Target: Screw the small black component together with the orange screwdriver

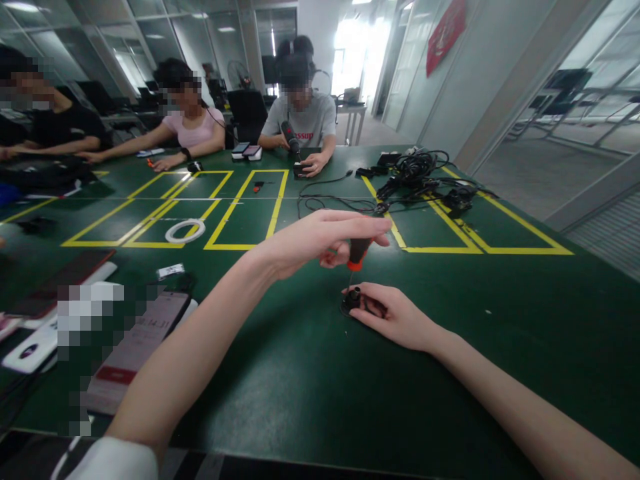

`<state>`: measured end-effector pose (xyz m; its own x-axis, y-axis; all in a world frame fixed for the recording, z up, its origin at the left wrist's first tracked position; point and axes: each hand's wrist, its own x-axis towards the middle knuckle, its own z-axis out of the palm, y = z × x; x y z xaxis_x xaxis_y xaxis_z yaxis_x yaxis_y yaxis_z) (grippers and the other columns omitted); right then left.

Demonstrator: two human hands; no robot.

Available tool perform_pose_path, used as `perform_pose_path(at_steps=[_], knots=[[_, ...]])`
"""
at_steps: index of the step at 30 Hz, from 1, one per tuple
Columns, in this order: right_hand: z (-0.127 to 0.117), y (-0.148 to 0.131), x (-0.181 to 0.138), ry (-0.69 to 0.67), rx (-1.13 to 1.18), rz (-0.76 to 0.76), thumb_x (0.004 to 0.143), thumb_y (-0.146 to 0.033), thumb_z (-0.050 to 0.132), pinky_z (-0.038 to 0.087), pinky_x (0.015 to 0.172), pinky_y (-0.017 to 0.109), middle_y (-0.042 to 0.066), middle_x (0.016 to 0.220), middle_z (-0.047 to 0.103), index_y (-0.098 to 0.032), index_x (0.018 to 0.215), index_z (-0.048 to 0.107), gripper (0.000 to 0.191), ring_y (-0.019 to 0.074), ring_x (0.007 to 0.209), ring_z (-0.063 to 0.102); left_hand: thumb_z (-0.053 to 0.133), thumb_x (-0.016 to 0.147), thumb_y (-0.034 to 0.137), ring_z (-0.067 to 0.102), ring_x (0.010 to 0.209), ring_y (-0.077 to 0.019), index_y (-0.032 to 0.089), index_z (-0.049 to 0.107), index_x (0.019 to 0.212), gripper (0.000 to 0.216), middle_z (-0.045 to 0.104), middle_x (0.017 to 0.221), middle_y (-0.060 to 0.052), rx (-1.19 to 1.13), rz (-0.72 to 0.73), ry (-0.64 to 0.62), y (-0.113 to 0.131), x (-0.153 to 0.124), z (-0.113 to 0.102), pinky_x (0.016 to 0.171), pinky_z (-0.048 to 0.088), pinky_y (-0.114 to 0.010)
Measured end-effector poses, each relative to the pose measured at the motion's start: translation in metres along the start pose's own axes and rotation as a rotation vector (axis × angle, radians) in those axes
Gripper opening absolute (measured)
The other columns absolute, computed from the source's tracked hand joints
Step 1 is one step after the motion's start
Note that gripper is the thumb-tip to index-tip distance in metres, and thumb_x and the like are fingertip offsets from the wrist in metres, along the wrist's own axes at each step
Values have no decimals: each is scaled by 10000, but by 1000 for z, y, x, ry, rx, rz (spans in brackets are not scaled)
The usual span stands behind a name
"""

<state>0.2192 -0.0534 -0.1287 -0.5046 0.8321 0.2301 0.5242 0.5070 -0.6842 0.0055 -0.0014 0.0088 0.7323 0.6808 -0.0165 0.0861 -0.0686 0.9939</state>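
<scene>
My left hand (345,233) is closed over the top of a screwdriver (356,257) with a dark handle and an orange-red collar. The screwdriver stands nearly upright, and its thin shaft reaches down to a small round black part (351,303) on the green table. Whether the tip sits in a screw is too small to tell. From the right, my right hand (387,313) pinches this black part between thumb and fingers against the tabletop. A short black post sticks up from the part beside the shaft.
A tangle of black cables (420,173) lies at the back right. A white tape ring (185,231) rests among yellow tape outlines. Phones (145,340) lie at the left. Across the table (300,413), a person (305,120) holds a power tool; two more people sit farther left.
</scene>
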Motion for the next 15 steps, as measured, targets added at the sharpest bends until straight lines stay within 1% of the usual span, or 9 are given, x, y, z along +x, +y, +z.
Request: perform_pose_path(at_steps=[2,4,7,9,12,15], knots=[[0,0,0,1,5,-7,989,-390,609,392,544,246,25,791,646,-142,1128,702,299,128,584,503,729,874,551,465,566,-82,122,743,923,432,581,712,-9,4,-4,1,-1,0,-1,479,321,-206],[0,0,0,-3,10,-3,987,-381,608,385,540,244,23,790,643,-140,1119,700,290,125,579,492,699,893,576,496,567,-86,120,725,894,457,619,730,-25,-36,-9,-26,-2,1,-2,500,377,-210],[0,-1,0,-8,14,15,977,-372,613,378,535,246,18,776,635,-137,1085,695,272,122,567,478,641,918,592,573,576,-100,125,685,882,471,714,855,-77,-129,-19,-97,-3,3,-4,538,458,-231],[-1,-2,0,-10,18,25,972,-371,615,377,533,248,16,773,631,-135,1085,695,273,121,561,474,614,928,577,622,593,-116,128,669,893,453,743,928,-102,-160,-42,-134,-4,4,-5,542,477,-239],[-1,-2,0,-11,22,26,970,-368,614,373,528,248,16,777,635,-133,1117,694,288,121,554,472,645,913,544,625,589,-113,128,667,904,417,740,915,-92,-142,-61,-134,-3,4,-5,523,457,-226],[0,-1,0,-2,13,16,972,-368,614,368,529,248,15,774,638,-134,1127,695,292,121,557,474,738,866,496,547,561,-81,135,693,959,376,686,817,-33,-104,-25,-69,-1,2,-2,497,401,-202]])
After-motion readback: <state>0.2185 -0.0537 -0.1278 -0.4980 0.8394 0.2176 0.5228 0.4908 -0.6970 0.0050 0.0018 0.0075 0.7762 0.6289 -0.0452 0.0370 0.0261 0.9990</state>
